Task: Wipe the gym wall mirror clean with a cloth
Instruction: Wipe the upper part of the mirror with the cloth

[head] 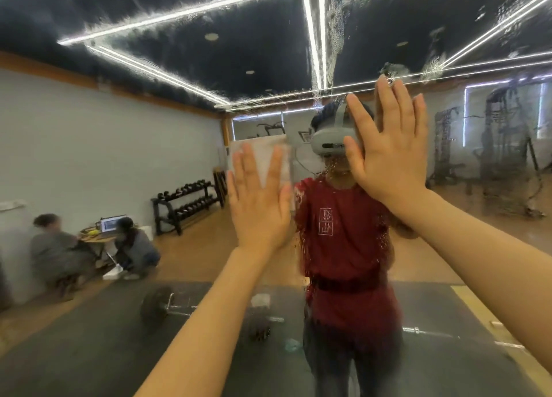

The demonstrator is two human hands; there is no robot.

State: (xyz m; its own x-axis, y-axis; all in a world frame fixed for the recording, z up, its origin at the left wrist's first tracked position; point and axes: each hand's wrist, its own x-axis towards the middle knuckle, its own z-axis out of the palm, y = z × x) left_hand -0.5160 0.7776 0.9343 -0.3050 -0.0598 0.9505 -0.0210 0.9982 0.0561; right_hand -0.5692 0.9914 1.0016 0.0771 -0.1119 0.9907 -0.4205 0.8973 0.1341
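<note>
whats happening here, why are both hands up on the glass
A person is wiping a gym wall mirror. The left hand presses a pale cloth flat against the glass with straight fingers, while the right hand lies open on the mirror beside it. Droplets and wet streaks cover the middle and upper right of the glass, so that part is not yet wiped.

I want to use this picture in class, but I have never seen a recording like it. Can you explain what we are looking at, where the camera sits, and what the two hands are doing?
The camera is worn on a person's head, so you see their own two arms reaching forward. They face a gym wall mirror, so the room and the figure in red are reflections. The left hand presses a pale cloth flat against the glass with straight, spread fingers. The right hand is also open and flat, raised at the glass, holding nothing. Water droplets and streaks cover the middle and upper right of the mirror; the left part looks clearer.
</note>
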